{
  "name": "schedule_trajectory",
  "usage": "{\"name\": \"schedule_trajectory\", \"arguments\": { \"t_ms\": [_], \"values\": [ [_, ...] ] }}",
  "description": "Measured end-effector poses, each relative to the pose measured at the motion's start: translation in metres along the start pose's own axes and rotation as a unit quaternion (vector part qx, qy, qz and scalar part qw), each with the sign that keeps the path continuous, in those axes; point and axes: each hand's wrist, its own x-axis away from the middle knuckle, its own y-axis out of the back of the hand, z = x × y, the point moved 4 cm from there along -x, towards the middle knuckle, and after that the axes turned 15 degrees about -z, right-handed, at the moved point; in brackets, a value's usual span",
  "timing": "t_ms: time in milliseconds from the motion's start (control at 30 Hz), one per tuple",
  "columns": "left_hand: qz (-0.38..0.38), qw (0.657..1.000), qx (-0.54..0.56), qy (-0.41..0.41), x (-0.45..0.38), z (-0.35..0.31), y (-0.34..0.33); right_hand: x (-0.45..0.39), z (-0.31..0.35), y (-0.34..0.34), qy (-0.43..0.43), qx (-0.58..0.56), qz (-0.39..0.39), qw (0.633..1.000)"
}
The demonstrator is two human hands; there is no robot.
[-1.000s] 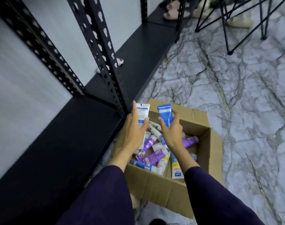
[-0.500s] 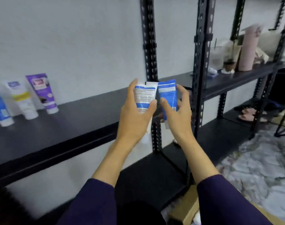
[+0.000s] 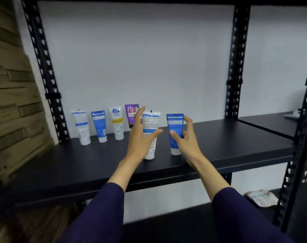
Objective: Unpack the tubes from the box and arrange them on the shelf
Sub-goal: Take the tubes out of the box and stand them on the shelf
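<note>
A white tube (image 3: 150,135) and a blue tube (image 3: 174,134) stand cap-down, just apart, on the black shelf (image 3: 236,142). The left hand (image 3: 142,135) has a wide grip around the white tube, fingers spread; whether it touches is unclear. The right hand (image 3: 186,137) curls loosely about the blue tube, thumb at its front. Far left stands a row of four more tubes (image 3: 105,125) by the white wall (image 3: 140,58). Black perforated posts (image 3: 236,62) frame the shelf. Stacked cartons (image 3: 12,102) fill the left edge; a lower shelf (image 3: 193,220) sits beneath.
</note>
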Motion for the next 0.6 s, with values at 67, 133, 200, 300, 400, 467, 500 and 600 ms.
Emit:
{"name": "schedule_trajectory", "arguments": {
  "t_ms": [67, 133, 200, 300, 400, 467, 500, 600],
  "values": [
    [-0.020, 1.000, 0.013, 0.016, 0.001, 0.009, 0.004, 0.001, -0.007, -0.001, -0.012, 0.006, 0.007, 1.000],
    [-0.014, 0.999, 0.010, 0.027, 0.003, 0.014, 0.006, -0.001, -0.010, 0.000, -0.019, 0.018, 0.023, 0.999],
    [0.013, 0.999, -0.006, 0.030, 0.007, 0.016, 0.008, 0.000, -0.012, 0.003, -0.023, 0.037, 0.047, 0.998],
    [0.069, 0.997, -0.034, 0.027, 0.016, 0.021, 0.013, 0.003, -0.011, 0.008, -0.009, 0.067, 0.055, 0.996],
    [0.100, 0.993, -0.049, 0.036, 0.016, 0.025, 0.014, 0.005, -0.008, 0.010, 0.020, 0.089, 0.041, 0.995],
    [0.109, 0.991, -0.066, 0.037, 0.010, 0.029, 0.013, 0.003, -0.007, 0.009, 0.035, 0.095, 0.028, 0.995],
    [0.112, 0.990, -0.078, 0.035, 0.006, 0.031, 0.012, 0.001, -0.007, 0.009, 0.039, 0.098, 0.025, 0.994],
    [0.107, 0.987, -0.112, 0.032, -0.008, 0.042, 0.004, -0.012, -0.011, 0.005, 0.044, 0.127, 0.029, 0.990]
  ]
}}
